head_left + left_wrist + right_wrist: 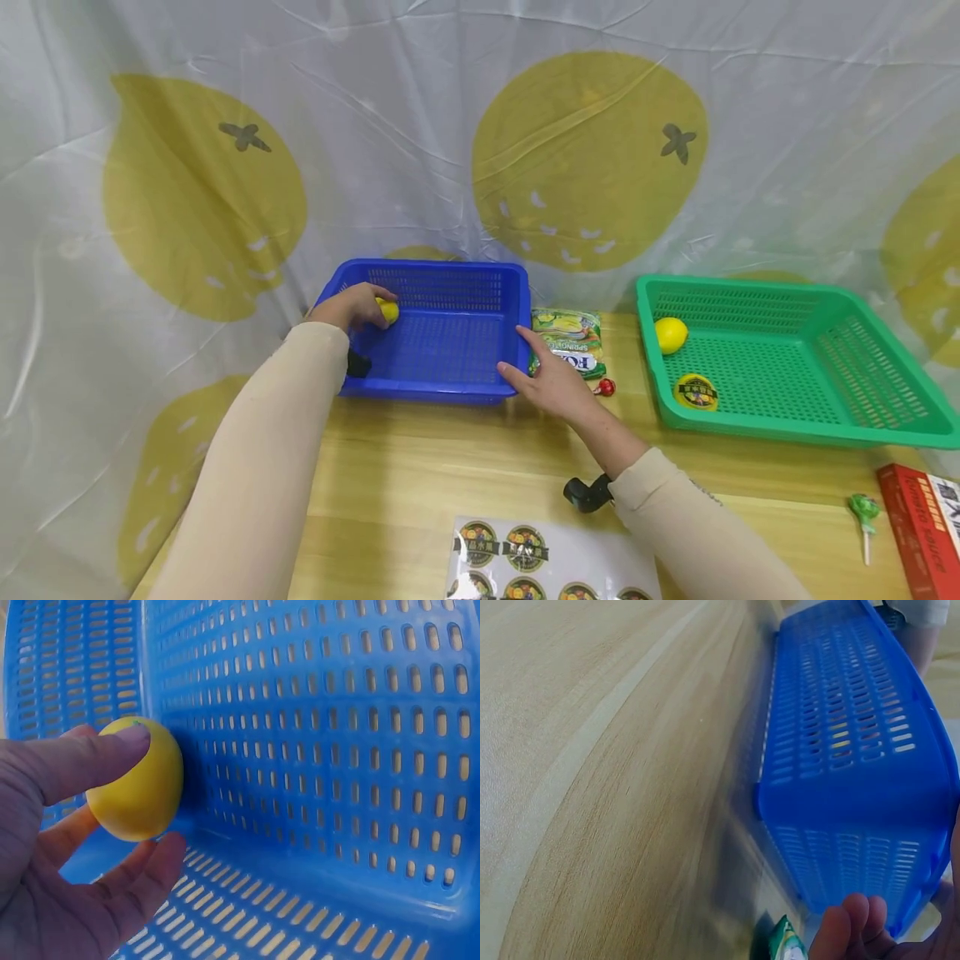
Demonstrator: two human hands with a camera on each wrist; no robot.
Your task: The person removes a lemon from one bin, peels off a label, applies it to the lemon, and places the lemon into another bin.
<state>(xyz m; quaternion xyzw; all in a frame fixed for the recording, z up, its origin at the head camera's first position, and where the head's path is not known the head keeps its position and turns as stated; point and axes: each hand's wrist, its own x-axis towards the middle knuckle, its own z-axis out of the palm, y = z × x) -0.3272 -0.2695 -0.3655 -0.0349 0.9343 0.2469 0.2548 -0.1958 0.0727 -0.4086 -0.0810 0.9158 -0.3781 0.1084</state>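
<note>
Two hands are at the blue basket [442, 333]. The left hand [348, 307] reaches into its near-left corner and pinches a small yellow lemon [139, 780] between thumb and fingertips; the wrist view shows the fruit held clear of the slotted floor, close to the wall but apart from it. The right hand [551, 379] lies against the basket's right wall with fingers fairly straight, touching it and gripping nothing.

The hold on the lemon looks light, by the tips only. The fruit is smooth and round, so I judge it could slip out and roll across the basket floor, or bounce off the wall if let go from this height.

The basket is light plastic on a smooth wooden table [420, 475]. If the right hand pushes or eases off, the basket could slide, and the blur in the right wrist view hints that it may be shifting.

Just beside that hand lie a snack bag [573, 337] and a small red thing [606, 387]; a sideways sweep could knock them. The green basket [795, 367], well apart to the right, holds a second lemon [671, 334] and a round yellow tin [696, 392], out of harm's way. A sticker sheet [525, 558] lies near the table's front edge.
</note>
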